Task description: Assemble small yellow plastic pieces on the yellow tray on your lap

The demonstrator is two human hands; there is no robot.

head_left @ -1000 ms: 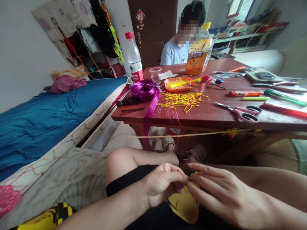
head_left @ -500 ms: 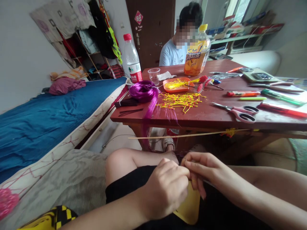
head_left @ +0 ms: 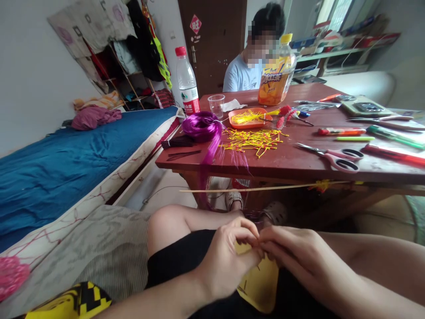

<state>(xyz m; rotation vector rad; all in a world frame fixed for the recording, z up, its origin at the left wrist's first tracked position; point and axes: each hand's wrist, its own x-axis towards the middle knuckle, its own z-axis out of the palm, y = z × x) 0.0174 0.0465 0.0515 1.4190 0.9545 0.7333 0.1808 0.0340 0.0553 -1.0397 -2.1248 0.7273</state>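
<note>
My left hand [head_left: 232, 259] and my right hand [head_left: 295, 252] meet fingertip to fingertip above my lap. Both are pinched closed; whatever lies between the fingers is too small or hidden to name. Below them a shallow yellow tray [head_left: 265, 292] rests on my lap, with a few short dark pieces in it. On the table ahead lie a hank of purple thread [head_left: 202, 126], a loose pile of yellow stems with reddish tips [head_left: 254, 139] and a bundle of dark sticks [head_left: 179, 141].
On the red-brown table [head_left: 282, 164] are pink-handled scissors [head_left: 341, 159], an orange dish [head_left: 250, 124], a water bottle [head_left: 187, 88] and a large tea bottle [head_left: 277, 75]. A thin stick [head_left: 249, 190] runs along the table's front edge. Another person [head_left: 242, 73] sits opposite.
My left hand has turned, so its thumb and fingers now show. My right hand has rolled over, its back upward. More of the yellow tray is visible. The view has shifted slightly.
</note>
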